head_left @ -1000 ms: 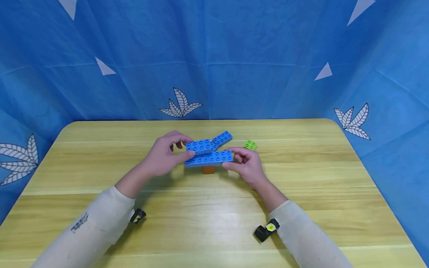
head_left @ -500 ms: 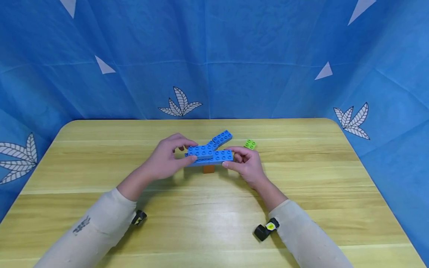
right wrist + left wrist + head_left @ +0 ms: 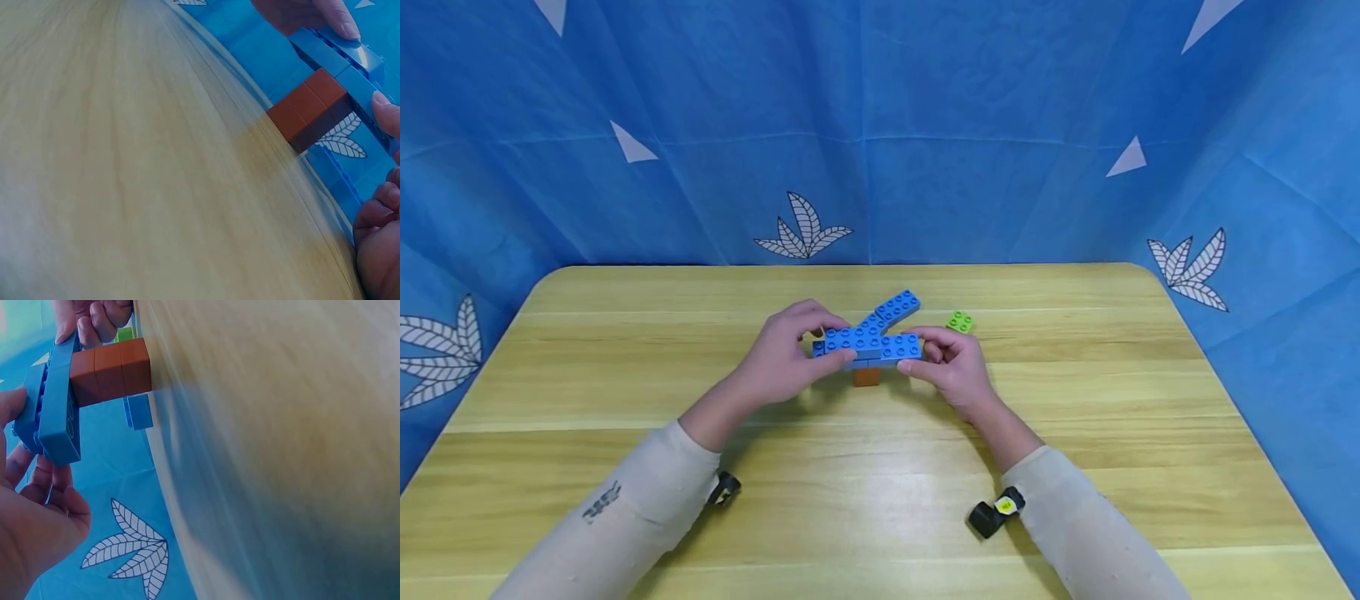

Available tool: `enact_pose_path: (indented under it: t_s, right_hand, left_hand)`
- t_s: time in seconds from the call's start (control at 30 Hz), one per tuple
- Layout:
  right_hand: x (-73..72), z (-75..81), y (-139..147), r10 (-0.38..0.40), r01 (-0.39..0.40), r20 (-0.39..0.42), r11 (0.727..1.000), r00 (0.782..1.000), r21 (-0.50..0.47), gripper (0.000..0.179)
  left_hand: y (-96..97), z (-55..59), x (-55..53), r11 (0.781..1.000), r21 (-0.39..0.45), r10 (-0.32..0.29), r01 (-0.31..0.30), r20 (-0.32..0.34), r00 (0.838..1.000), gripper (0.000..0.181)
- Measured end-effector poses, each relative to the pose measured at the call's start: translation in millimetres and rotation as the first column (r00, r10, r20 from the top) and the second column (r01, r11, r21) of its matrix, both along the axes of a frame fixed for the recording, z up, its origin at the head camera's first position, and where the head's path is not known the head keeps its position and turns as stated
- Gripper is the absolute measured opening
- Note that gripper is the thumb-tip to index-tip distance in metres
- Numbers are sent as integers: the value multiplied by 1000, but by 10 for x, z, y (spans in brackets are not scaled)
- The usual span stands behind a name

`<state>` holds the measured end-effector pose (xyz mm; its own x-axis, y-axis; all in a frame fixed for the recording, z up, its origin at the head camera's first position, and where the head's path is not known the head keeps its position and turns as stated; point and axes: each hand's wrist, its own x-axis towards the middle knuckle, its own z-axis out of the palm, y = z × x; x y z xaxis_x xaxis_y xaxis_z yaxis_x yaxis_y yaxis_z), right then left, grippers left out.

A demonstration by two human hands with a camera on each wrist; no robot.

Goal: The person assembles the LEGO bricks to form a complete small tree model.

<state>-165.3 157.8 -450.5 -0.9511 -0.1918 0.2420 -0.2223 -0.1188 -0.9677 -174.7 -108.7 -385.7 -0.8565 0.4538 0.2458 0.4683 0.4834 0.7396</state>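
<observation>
My left hand (image 3: 786, 354) pinches a blue toy brick (image 3: 853, 342) between thumb and fingers. That brick lies lengthwise over two blue bricks set end to end, with the right one (image 3: 899, 347) showing its studs. In the left wrist view, some studs still show between the upper brick (image 3: 30, 406) and the lower row (image 3: 59, 403). My right hand (image 3: 953, 371) grips the right end of the lower row with thumb and fingers. A stack of brown bricks (image 3: 111, 372) stands under the middle of the row, on the table.
Behind the stack, a slanted line of blue bricks (image 3: 897, 308) points to the back right. A small green brick (image 3: 959, 322) lies beyond my right hand. The wooden table (image 3: 880, 483) ends at a blue curtain (image 3: 970, 200).
My left hand has moved right and a little toward me, bringing its blue brick from behind the lower row to over its middle. The right hand stays put.
</observation>
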Motion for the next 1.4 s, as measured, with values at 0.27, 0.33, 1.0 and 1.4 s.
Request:
enact_pose_path:
  t_s: [0.27,0.33,1.0,1.4]
  right_hand:
    - [-17,22,-4,0,0,-1,1000,1000,6,35]
    - [-16,29,-5,1,-1,-7,1000,1000,1,35]
    - [-21,2,12,-20,20,-3,1000,1000,2,33]
    - [-12,-11,-13,2,-1,-13,999,1000,36,34]
  left_hand:
    - [18,6,9,999,37,5,-5,1,1000,27]
    - [21,7,9,999,34,5,-4,-11,1000,27]
    - [76,-5,-2,1000,-13,-5,4,-85,996,29]
    - [6,-43,33,999,-42,8,-9,-17,1000,37]
